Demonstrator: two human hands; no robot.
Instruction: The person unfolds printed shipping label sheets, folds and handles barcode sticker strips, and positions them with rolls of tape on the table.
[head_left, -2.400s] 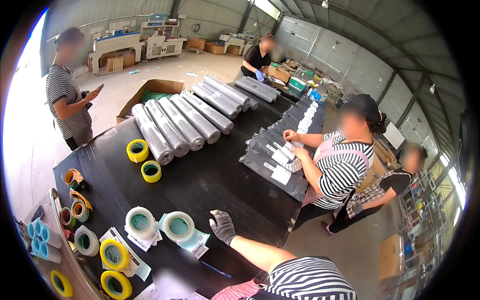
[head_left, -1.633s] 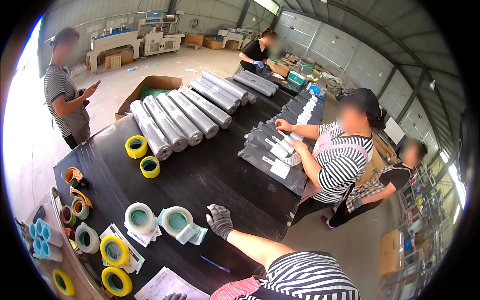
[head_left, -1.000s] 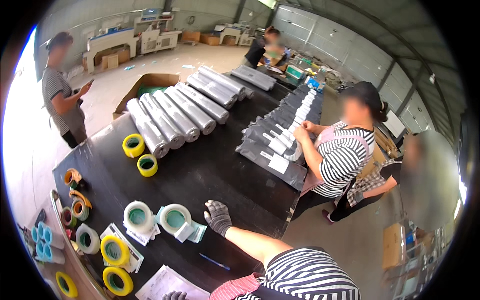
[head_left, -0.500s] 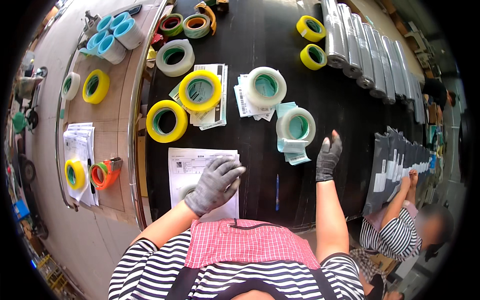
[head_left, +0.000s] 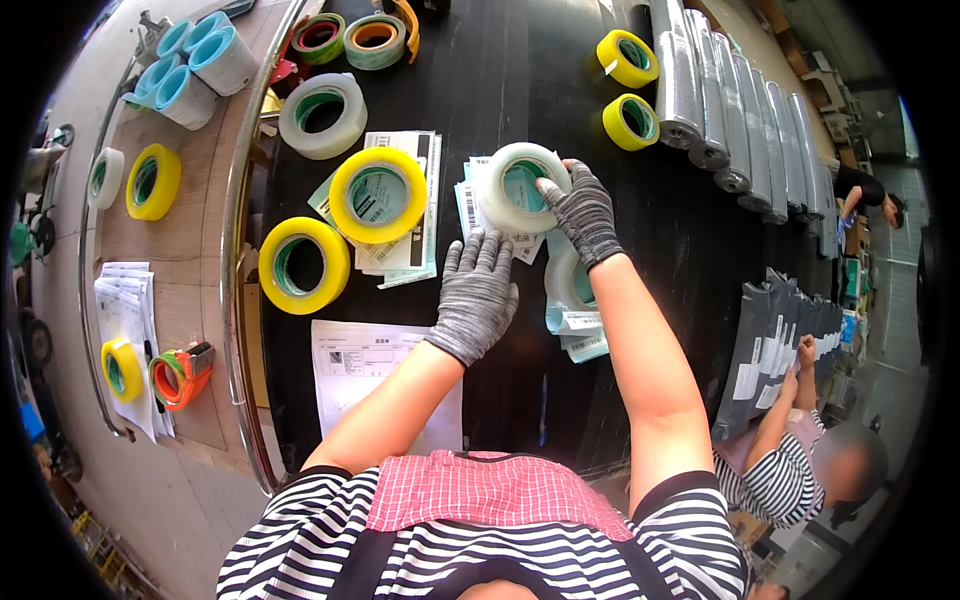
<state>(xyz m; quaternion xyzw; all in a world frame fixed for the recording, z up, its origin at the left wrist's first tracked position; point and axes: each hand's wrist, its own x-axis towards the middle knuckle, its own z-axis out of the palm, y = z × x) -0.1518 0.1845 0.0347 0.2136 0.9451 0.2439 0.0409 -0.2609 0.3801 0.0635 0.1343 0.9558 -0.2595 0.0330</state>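
While the right hand has its grip on the white tape roll at its rim, the left hand lies flat and released beside it; the roll looks stiff, light, and best held across the rim.

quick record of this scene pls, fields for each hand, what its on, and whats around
right hand: gloved right hand grips the rim of a white tape roll
left hand: gloved left hand flat on the black table, fingers beside the label sheets under that roll
nearby: second white roll under the right wrist; two yellow tape rolls to the left
other person: at the grey mailer bags, lower right
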